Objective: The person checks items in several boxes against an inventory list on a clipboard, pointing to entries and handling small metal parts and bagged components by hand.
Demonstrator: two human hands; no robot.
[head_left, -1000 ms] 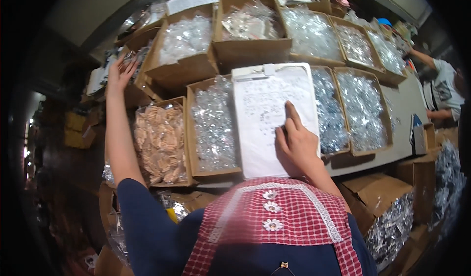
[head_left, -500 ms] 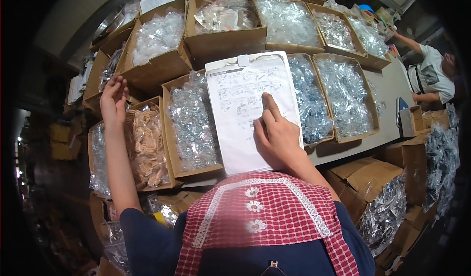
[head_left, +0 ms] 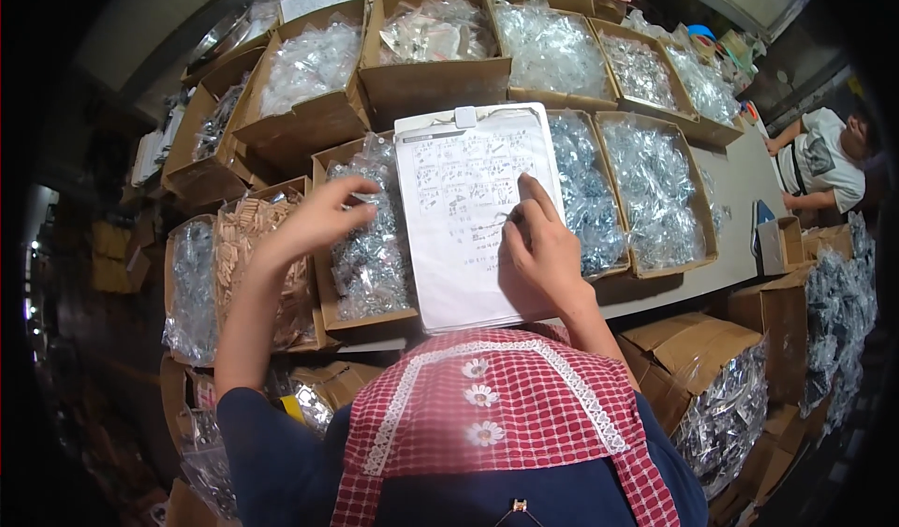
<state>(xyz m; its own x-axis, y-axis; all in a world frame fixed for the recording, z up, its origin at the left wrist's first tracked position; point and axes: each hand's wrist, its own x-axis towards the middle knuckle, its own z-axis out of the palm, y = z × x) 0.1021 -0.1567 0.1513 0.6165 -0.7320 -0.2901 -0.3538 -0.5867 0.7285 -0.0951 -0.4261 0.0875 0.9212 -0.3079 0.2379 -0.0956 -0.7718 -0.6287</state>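
A clipboard [head_left: 456,284] with handwritten sheets lies across the front boxes, straight ahead of me. My right hand [head_left: 546,251] rests on its paper, index finger stretched out and pointing at the writing, the other fingers curled. Nothing shows in that hand. My left hand [head_left: 332,213] hovers with bent, parted fingers above a cardboard box [head_left: 370,319] of clear bags holding small shiny metal parts. It is empty too. Beneath my left forearm is a box of small wooden dowel-like pieces [head_left: 248,251], and bagged parts [head_left: 192,279] stand left of it.
More open boxes of bagged parts [head_left: 552,50] fill the back row. Blue-grey bagged parts [head_left: 585,190] stand right of the clipboard. A carton of metal pieces [head_left: 721,415] is at my lower right. A co-worker [head_left: 824,157] is at the far right of the grey table [head_left: 740,195].
My left hand has moved right, from near the back left box to above the box beside the clipboard. My right hand has shifted slightly right on the paper. The co-worker has lowered an arm.
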